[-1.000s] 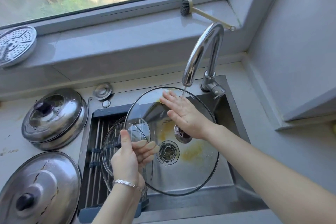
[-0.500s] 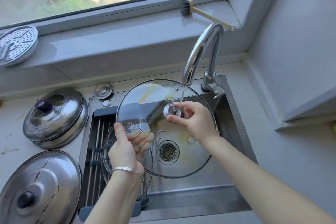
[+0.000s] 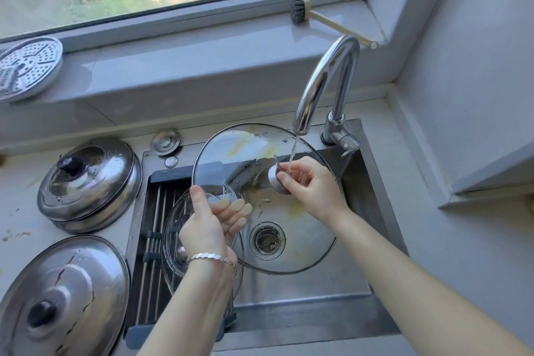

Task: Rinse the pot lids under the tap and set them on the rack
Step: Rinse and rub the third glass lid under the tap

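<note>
A large glass lid (image 3: 300, 228) with yellow smears tilts over the sink under the tap (image 3: 323, 84), whose thin stream of water falls onto its metal knob. My right hand (image 3: 310, 185) pinches that knob. My left hand (image 3: 211, 222) holds the lid's left rim, thumb on top and fingers behind the glass. A smaller glass lid (image 3: 176, 240) lies on the roll-up rack (image 3: 153, 211) over the sink's left side, partly hidden by my left wrist.
Two steel lids (image 3: 86, 182) (image 3: 57, 298) sit on the counter to the left. A small round cap (image 3: 166, 141) lies behind the sink. A perforated steamer plate (image 3: 27, 66) and a brush (image 3: 318, 17) rest on the window sill. The sink drain (image 3: 267, 240) shows through the glass.
My right hand went from lying flat against the glass to pinching the knob. The lid tipped and moved up and back under the water stream, while my left hand kept its hold on the rim.
</note>
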The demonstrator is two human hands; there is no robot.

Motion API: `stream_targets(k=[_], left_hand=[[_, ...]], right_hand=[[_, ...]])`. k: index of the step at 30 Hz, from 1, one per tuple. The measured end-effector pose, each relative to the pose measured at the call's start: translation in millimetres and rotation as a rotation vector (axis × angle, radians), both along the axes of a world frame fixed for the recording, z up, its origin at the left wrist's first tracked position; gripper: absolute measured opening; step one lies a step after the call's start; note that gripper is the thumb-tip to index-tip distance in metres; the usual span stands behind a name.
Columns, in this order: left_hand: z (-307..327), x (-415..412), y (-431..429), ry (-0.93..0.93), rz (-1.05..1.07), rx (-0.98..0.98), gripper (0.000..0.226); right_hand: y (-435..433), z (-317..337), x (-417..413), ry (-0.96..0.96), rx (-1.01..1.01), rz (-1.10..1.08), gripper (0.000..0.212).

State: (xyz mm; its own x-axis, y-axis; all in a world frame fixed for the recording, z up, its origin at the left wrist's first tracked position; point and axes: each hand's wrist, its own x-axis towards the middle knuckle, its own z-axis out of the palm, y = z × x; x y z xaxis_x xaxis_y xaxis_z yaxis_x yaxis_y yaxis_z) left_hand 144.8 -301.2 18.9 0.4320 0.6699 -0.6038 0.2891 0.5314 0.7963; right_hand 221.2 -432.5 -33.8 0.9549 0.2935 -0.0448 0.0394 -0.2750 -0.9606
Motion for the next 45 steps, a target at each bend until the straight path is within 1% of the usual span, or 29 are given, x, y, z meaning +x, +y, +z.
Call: stream_targets(k=[1, 3, 5, 7, 8, 11, 13, 15, 18, 20, 22, 24, 26, 29, 31, 32, 34, 35, 36, 37, 38, 39, 40, 41, 43, 45], left_hand=[[-0.7, -0.4, -1.5, 0.000, -0.005, 0.001, 0.053], [-1.6, -1.0, -6.0, 0.000, -0.018, -0.002, 0.053], [-2.3, -0.6, -9.5, -0.007, -0.021, -0.009, 0.053], [-1.8, 0.7, -9.7, -0.010, -0.016, -0.012, 0.053], [-2.2, 1.6, -8.4, -0.011, -0.012, -0.013, 0.053], [-2.4, 0.9, -2.2, -0.005, -0.001, -0.031, 0.053], [-3.3, -1.2, 1.5, 0.006, 0.000, -0.045, 0.054], [-4.2, -4.8, 3.2, 0.010, 0.002, -0.053, 0.054], [-5.6, -8.0, 1.3, 0.012, -0.001, -0.061, 0.054], [-6.0, -9.6, -0.9, 0.010, -0.005, -0.055, 0.054], [-6.9, -11.6, -3.6, 0.015, -0.007, -0.050, 0.054], [-7.4, -12.8, -6.1, 0.016, -0.004, -0.055, 0.053], [-5.9, -12.0, -7.6, 0.014, -0.008, -0.054, 0.052], [-2.5, -7.2, -7.0, 0.008, -0.054, -0.028, 0.052], [3.8, -2.3, -7.9, 0.011, -0.127, -0.018, 0.050], [7.3, 0.4, -9.6, 0.015, -0.164, -0.024, 0.048], [14.8, 4.2, -14.6, 0.031, -0.226, -0.053, 0.041], [17.5, 5.3, -17.9, 0.042, -0.260, -0.070, 0.039], [17.9, 6.4, -20.9, 0.051, -0.298, -0.088, 0.038], [17.3, 7.2, -24.2, 0.055, -0.328, -0.105, 0.036], [16.1, 8.0, -27.7, 0.064, -0.357, -0.121, 0.035], [14.4, 9.6, -31.1, 0.072, -0.383, -0.137, 0.033], [12.6, 11.9, -34.3, 0.083, -0.412, -0.156, 0.032], [13.3, 14.9, -37.8, 0.093, -0.444, -0.179, 0.031], [16.3, 22.0, -42.6, 0.095, -0.528, -0.271, 0.032], [15.1, 26.6, -44.3, 0.102, -0.616, -0.336, 0.043]], right_hand=[[0.2, 0.4, 0.5, -0.006, -0.019, -0.018, 0.011], [4.2, -0.4, 0.1, -0.010, -0.093, -0.136, 0.008], [10.9, -1.1, -1.7, 0.017, -0.174, -0.269, 0.014], [15.1, 1.2, -2.1, 0.047, -0.177, -0.339, 0.020], [14.7, 2.0, -0.7, 0.065, -0.159, -0.341, 0.022], [5.2, 0.2, 6.0, 0.135, -0.015, -0.228, 0.015], [-4.0, -1.7, 9.7, 0.147, 0.043, -0.135, 0.011], [-9.8, -4.6, 8.8, 0.154, 0.039, -0.078, 0.018], [-11.5, -4.0, 2.3, 0.201, 0.058, -0.022, 0.011], [-12.5, -3.2, 0.9, 0.273, 0.063, 0.006, 0.010], [-12.2, -3.9, 1.0, 0.309, 0.041, -0.026, 0.012], [-7.4, -5.9, -0.9, 0.277, -0.070, -0.088, 0.010], [-0.6, -7.0, -5.0, 0.232, -0.236, -0.117, 0.008], [-2.6, -16.2, -9.5, 0.201, -0.431, -0.148, 0.020], [-12.2, -13.9, -13.0, 0.176, -0.524, -0.110, 0.027], [-17.3, -8.8, -17.0, 0.149, -0.532, -0.039, 0.031], [-26.9, 11.9, -30.2, 0.092, -0.435, 0.188, 0.046], [-30.1, 26.6, -38.5, 0.091, -0.381, 0.334, 0.058], [-32.2, 40.3, -46.2, 0.094, -0.384, 0.474, 0.072], [-34.2, 49.4, -53.2, 0.070, -0.467, 0.578, 0.084], [-36.4, 54.8, -58.5, 0.007, -0.597, 0.626, 0.089], [-38.0, 56.9, -60.3, -0.088, -0.729, 0.634, 0.085], [-39.9, 56.8, -60.1, -0.185, -0.836, 0.622, 0.075], [-42.5, 56.3, -57.8, -0.250, -0.894, 0.592, 0.067], [-52.3, 54.3, -48.5, -0.270, -0.885, 0.481, 0.061], [-65.0, 54.7, -35.1, -0.244, -0.822, 0.348, 0.050]])
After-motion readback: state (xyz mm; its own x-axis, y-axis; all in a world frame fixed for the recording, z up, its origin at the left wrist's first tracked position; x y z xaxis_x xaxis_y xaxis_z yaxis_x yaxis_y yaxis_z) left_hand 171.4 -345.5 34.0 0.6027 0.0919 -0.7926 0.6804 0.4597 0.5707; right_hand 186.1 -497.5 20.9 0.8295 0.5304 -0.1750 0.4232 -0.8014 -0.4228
